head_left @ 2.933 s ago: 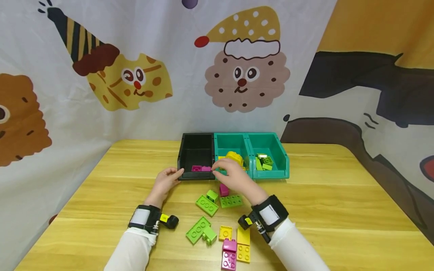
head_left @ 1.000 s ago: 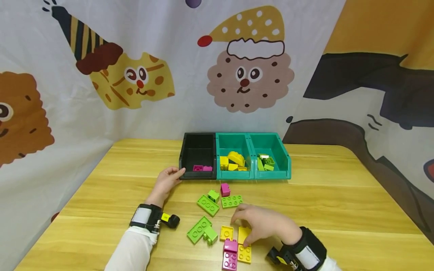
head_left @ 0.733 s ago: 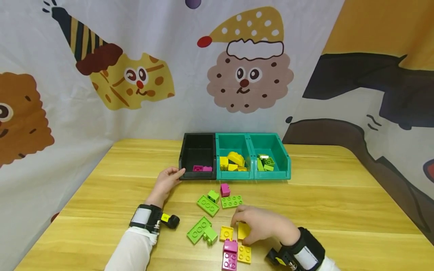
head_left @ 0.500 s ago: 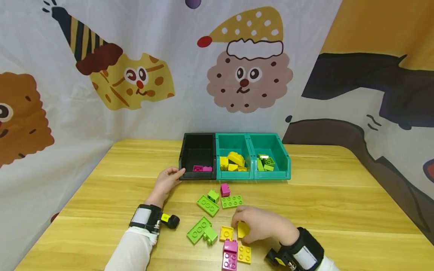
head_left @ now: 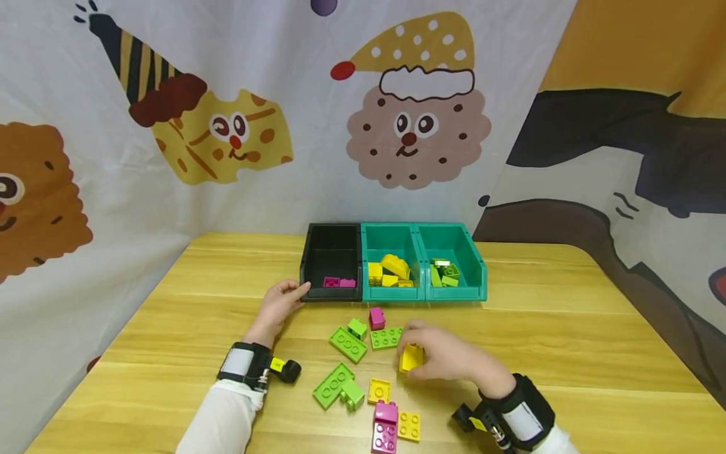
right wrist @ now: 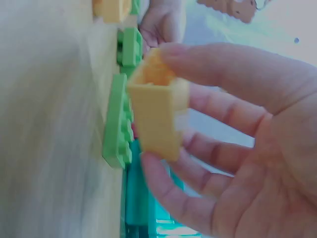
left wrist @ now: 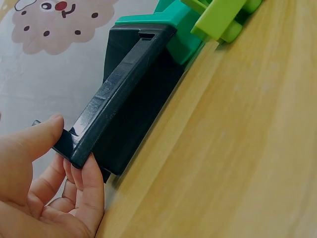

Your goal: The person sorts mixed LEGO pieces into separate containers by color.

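My left hand (head_left: pixel 278 310) grips the front left corner of the black bin (head_left: pixel 331 294). The left wrist view has its thumb over the bin's edge (left wrist: pixel 101 106) and its fingers curled underneath. Between the thumb and fingers of my right hand (head_left: pixel 450 358) is a yellow building block (head_left: pixel 411 359), held above the table just in front of a green eight-stud block (head_left: pixel 386 338). In the right wrist view this block (right wrist: pixel 152 121) is tilted, its hollow underside partly showing. Two magenta blocks (head_left: pixel 338 282) lie inside the black bin.
Two teal bins (head_left: pixel 393 294) adjoin the black one, holding yellow blocks (head_left: pixel 395 265) and green blocks (head_left: pixel 445 272). On the table lie green blocks (head_left: pixel 348 345), a magenta block (head_left: pixel 377 318), magenta blocks (head_left: pixel 384 436) near the front, and yellow blocks (head_left: pixel 408 426) beside them. A printed cloth hangs behind.
My right hand has come from the bins down to the yellow block, taken hold of it and raised it back toward the bins. My left hand stays at the black bin's corner.
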Demonstrator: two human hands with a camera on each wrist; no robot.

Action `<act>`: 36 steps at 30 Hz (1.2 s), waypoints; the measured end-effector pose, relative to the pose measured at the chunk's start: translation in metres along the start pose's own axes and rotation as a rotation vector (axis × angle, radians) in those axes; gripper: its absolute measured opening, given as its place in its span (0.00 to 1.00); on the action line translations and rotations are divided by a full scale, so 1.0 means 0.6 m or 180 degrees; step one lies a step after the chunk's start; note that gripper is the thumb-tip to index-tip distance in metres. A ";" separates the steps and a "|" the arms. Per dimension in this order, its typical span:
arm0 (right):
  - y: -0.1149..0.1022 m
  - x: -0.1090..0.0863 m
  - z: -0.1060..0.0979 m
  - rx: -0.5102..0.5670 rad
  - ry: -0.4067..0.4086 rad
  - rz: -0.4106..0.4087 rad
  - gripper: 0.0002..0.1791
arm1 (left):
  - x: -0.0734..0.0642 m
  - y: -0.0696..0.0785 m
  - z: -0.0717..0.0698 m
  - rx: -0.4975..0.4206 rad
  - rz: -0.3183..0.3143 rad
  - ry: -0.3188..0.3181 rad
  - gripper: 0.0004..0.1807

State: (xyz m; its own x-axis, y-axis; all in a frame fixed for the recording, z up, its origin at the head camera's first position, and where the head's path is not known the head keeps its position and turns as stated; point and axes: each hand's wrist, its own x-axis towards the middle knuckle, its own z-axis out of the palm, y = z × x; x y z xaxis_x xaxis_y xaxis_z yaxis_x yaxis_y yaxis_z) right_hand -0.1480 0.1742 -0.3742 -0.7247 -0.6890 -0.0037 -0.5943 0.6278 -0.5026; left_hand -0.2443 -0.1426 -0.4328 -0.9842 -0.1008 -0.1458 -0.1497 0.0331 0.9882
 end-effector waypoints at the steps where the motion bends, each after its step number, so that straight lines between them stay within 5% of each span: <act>1: 0.003 0.001 -0.003 0.0007 0.0092 -0.0033 0.13 | 0.000 0.000 0.000 -0.0005 0.0004 -0.0004 0.13; 11: 0.026 0.035 -0.024 -0.0098 0.0935 -0.0176 0.14 | 0.002 -0.001 0.001 -0.0002 0.0004 0.0027 0.14; 19: 0.040 0.092 -0.038 0.0026 0.1488 0.0305 0.15 | 0.003 -0.003 0.001 -0.0005 0.0024 0.0009 0.13; 26: 0.055 0.129 -0.037 -0.0027 0.1646 0.0452 0.15 | 0.000 -0.003 0.004 -0.0070 0.0037 -0.0010 0.12; 36: 0.075 0.161 -0.032 -0.0167 0.1549 0.0656 0.16 | 0.000 -0.001 0.001 -0.0028 0.0049 -0.0013 0.11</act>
State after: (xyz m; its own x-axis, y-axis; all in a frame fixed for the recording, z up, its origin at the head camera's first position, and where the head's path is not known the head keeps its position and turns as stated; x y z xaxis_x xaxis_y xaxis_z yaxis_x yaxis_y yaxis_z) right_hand -0.2513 0.1427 -0.3805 -0.8988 -0.3096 0.3102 -0.4302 0.7583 -0.4897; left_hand -0.2443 -0.1418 -0.4336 -0.9867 -0.0963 -0.1308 -0.1339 0.0259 0.9907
